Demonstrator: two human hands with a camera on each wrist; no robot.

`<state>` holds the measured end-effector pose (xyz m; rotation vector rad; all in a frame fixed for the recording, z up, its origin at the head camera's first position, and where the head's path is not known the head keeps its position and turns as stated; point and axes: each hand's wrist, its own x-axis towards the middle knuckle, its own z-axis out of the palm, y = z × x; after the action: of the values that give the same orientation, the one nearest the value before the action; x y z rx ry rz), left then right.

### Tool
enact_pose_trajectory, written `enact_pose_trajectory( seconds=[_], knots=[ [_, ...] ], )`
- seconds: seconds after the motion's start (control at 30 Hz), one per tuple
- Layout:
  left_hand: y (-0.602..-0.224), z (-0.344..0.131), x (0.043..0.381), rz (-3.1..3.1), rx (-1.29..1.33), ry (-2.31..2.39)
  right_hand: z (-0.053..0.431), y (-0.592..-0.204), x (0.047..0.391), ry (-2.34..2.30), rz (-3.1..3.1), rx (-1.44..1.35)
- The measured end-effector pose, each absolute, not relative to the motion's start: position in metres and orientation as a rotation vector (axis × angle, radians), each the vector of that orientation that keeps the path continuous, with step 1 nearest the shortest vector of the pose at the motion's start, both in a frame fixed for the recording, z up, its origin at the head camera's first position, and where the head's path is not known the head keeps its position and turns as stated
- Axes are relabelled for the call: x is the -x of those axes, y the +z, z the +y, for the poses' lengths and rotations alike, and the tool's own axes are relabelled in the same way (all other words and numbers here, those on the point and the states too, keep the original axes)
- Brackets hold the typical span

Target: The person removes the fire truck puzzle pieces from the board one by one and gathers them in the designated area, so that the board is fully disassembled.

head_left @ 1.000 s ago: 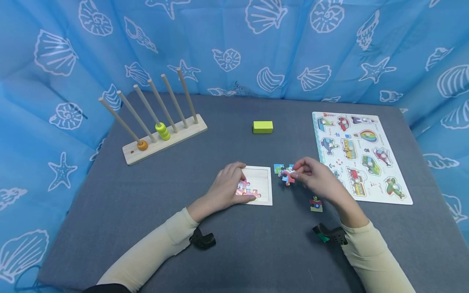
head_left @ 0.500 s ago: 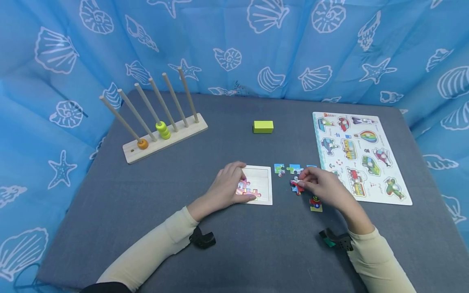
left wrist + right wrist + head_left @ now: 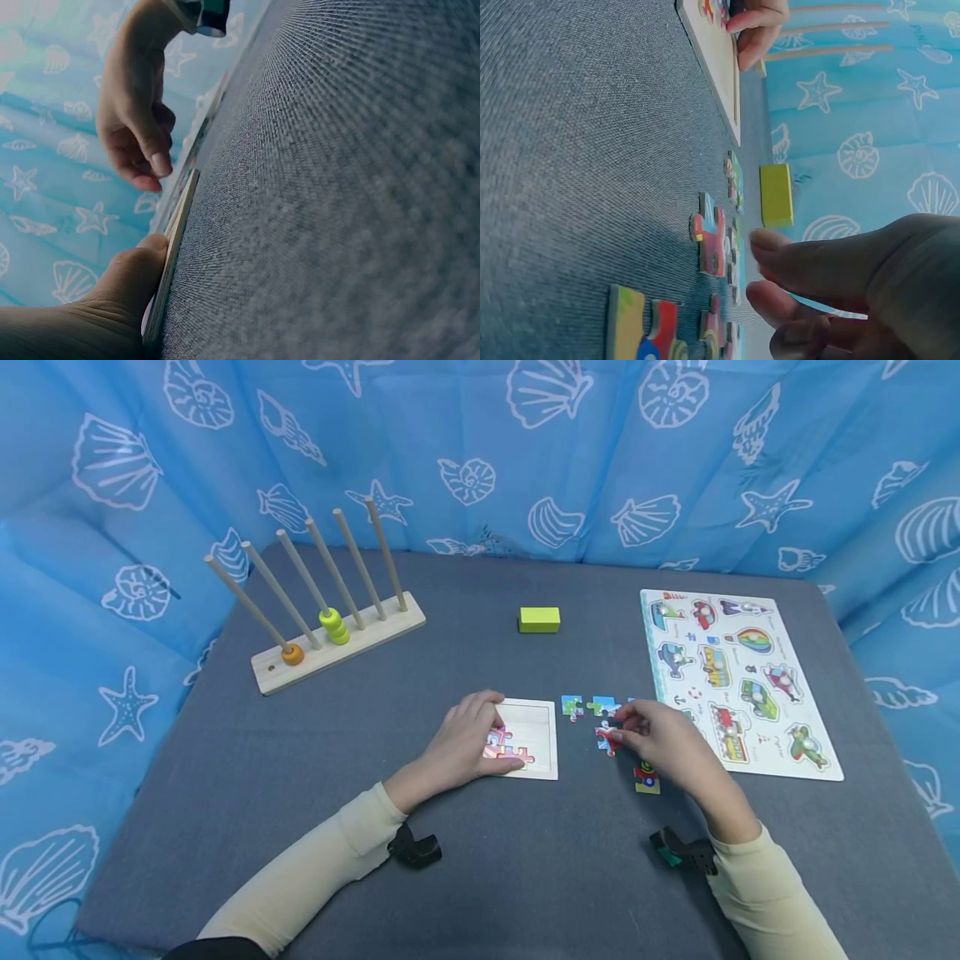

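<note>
As left hand [image 3: 467, 742] grips square pale-wood tray [image 3: 536, 727], likely for steadiness, half-curled right hand [image 3: 654, 732], holding nothing, hovers near flat red-and-blue jigsaw piece [image 3: 604, 737] right of tray.

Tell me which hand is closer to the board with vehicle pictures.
Right: in the head view, the right hand is at the near left corner of the vehicle board, while the left hand is farther left, gripping the wooden tray.
</note>
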<state>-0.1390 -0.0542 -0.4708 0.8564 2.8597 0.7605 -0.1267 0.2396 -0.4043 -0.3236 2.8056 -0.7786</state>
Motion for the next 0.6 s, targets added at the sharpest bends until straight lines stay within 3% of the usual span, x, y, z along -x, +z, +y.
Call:
enact_pose_trajectory(
  seconds=[0.6],
  knots=[
    [-0.4722, -0.0544, 0.1394, 2.881, -0.871, 0.752, 0.2379, -0.4105, 0.1238, -0.567, 2.827, 0.430]
  ],
)
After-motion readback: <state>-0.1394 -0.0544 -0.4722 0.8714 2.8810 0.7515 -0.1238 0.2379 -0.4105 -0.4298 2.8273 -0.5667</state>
